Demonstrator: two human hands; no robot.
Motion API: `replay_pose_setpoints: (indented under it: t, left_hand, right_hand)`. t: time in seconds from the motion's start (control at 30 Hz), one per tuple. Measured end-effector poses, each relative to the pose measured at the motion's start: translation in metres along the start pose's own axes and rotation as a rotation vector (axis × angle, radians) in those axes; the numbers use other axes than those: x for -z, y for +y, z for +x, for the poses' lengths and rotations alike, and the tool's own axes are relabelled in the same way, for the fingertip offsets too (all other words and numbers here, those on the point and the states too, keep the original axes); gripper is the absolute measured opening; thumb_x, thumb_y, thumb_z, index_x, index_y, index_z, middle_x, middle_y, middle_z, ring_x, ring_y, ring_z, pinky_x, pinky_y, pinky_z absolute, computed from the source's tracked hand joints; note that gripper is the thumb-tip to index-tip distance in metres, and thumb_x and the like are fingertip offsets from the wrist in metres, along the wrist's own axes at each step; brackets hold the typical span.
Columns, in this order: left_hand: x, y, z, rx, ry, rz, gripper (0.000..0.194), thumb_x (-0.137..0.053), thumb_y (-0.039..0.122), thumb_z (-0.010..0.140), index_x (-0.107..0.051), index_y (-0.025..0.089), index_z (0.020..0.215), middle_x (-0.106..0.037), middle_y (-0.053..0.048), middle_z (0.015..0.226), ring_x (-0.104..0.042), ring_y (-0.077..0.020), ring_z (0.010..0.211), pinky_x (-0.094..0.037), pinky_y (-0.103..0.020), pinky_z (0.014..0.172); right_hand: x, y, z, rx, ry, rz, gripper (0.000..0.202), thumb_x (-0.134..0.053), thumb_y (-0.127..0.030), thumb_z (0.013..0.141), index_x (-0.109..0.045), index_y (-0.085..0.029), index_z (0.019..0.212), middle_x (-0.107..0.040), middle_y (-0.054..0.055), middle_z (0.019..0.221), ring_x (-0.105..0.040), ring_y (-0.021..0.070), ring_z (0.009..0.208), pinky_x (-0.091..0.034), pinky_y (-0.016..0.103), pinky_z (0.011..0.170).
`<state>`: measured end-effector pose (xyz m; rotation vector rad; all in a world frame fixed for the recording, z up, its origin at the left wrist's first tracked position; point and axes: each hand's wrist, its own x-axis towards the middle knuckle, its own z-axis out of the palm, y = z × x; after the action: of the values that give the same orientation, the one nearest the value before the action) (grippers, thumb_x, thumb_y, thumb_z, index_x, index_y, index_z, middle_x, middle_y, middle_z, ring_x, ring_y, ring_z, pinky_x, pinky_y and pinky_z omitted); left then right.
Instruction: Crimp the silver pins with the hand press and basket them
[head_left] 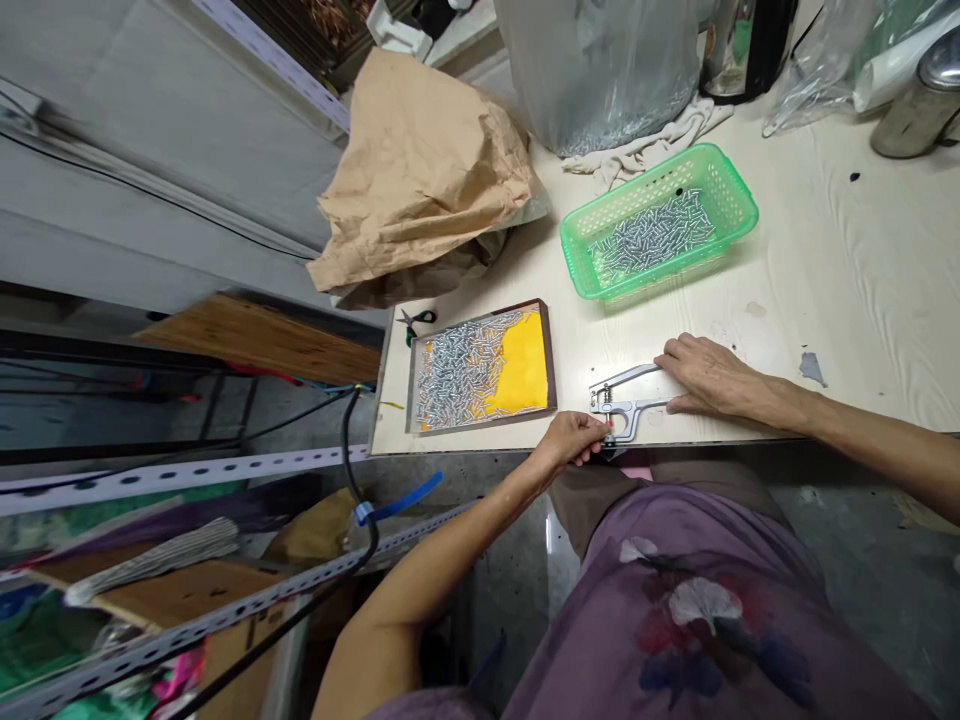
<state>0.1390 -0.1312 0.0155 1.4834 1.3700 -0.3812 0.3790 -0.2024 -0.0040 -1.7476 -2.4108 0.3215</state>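
Note:
At the table's front edge lie silver snap-fastener pliers (pixel 631 410), with the jaws to the left and the two handles spread apart. My right hand (pixel 709 378) is closed around the handle ends, fingers on the upper handle and thumb by the lower one. Beside the jaws, my left hand (pixel 571 438) is closed in a pinch; a small reddish spot shows at its fingertips, but what they hold is too small to name. Left of the pliers is a shallow dark-rimmed tray (pixel 552 360) with a yellow bottom, largely covered by small silver metal pieces (pixel 459 375).
A green plastic basket (pixel 571 262) with more metal pieces stands behind the pliers. Black-handled scissors (pixel 417 318) lie by the tray. A brown paper bag (pixel 427 160), a big clear bag (pixel 600 70), a cloth (pixel 652 145) and a metal container (pixel 911 110) occupy the back.

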Motion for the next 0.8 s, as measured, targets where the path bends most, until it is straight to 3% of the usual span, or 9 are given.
replay_pose_setpoints:
  t: [0.17,0.27,0.37,0.47,0.57,0.7,0.8]
  left_hand:
    - [-0.011,0.002,-0.011,-0.451,0.406,0.445,0.012,-0.063,0.029,0.088,-0.067,0.017,0.088,-0.068,-0.004,0.084,-0.062,-0.0178,0.081,-0.049,-0.028,0.074]
    - [-0.024,0.014,-0.001,-0.729,0.419,0.624,0.028,-0.064,0.03,0.088,-0.061,0.018,0.113,-0.064,-0.011,0.112,-0.058,-0.0241,0.106,-0.049,-0.035,0.09]
    - [-0.033,0.027,0.018,-0.88,0.366,0.734,0.052,-0.064,0.029,0.088,-0.044,0.017,0.134,-0.054,-0.016,0.131,-0.05,-0.0281,0.119,-0.046,-0.044,0.1]
    - [-0.033,0.035,0.035,-0.94,0.29,0.801,0.062,-0.064,0.028,0.087,-0.034,0.015,0.14,-0.051,-0.017,0.134,-0.049,-0.0299,0.121,-0.044,-0.047,0.102]
    - [-0.029,0.039,0.04,-0.941,0.252,0.867,0.065,-0.067,0.031,0.085,-0.035,0.014,0.139,-0.053,-0.016,0.13,-0.051,-0.0301,0.115,-0.045,-0.046,0.099]
    - [-0.028,0.046,0.039,-0.91,0.257,0.921,0.063,-0.07,0.038,0.084,-0.041,0.014,0.134,-0.055,-0.014,0.121,-0.053,-0.0289,0.108,-0.047,-0.043,0.092]
    - [-0.029,0.052,0.037,-0.917,0.235,0.968,0.045,-0.065,0.043,0.088,-0.051,0.016,0.121,-0.057,-0.011,0.112,-0.053,-0.0275,0.104,-0.048,-0.04,0.086]
  right_hand:
    - [-0.002,0.0,-0.003,0.006,0.014,-0.001,0.03,-0.072,-0.037,0.081,-0.062,-0.015,0.098,-0.061,0.014,0.1,-0.053,0.0284,0.092,-0.041,0.037,0.076]
    - [-0.003,-0.002,-0.001,-0.01,-0.011,-0.025,0.036,-0.077,-0.036,0.077,-0.062,-0.012,0.1,-0.061,0.015,0.101,-0.053,0.0288,0.093,-0.041,0.037,0.076]
    - [-0.004,-0.005,-0.001,-0.031,-0.021,-0.04,0.042,-0.078,-0.038,0.075,-0.062,-0.011,0.103,-0.061,0.016,0.102,-0.053,0.0295,0.094,-0.042,0.037,0.077]
    - [-0.004,-0.005,-0.005,-0.033,0.001,-0.019,0.054,-0.081,-0.04,0.072,-0.059,-0.01,0.111,-0.061,0.016,0.105,-0.053,0.0296,0.095,-0.042,0.038,0.077]
    - [-0.002,-0.002,-0.012,-0.037,0.005,-0.004,0.066,-0.083,-0.042,0.068,-0.055,-0.01,0.118,-0.06,0.017,0.11,-0.053,0.0305,0.097,-0.043,0.038,0.078]
    - [0.0,-0.002,-0.018,-0.06,-0.01,-0.013,0.056,-0.082,-0.04,0.072,-0.057,-0.01,0.113,-0.062,0.015,0.103,-0.052,0.0293,0.094,-0.042,0.036,0.076]
    - [-0.003,-0.008,-0.02,-0.099,-0.012,-0.023,0.045,-0.08,-0.033,0.075,-0.06,-0.01,0.107,-0.062,0.013,0.096,-0.052,0.0266,0.09,-0.039,0.034,0.073]
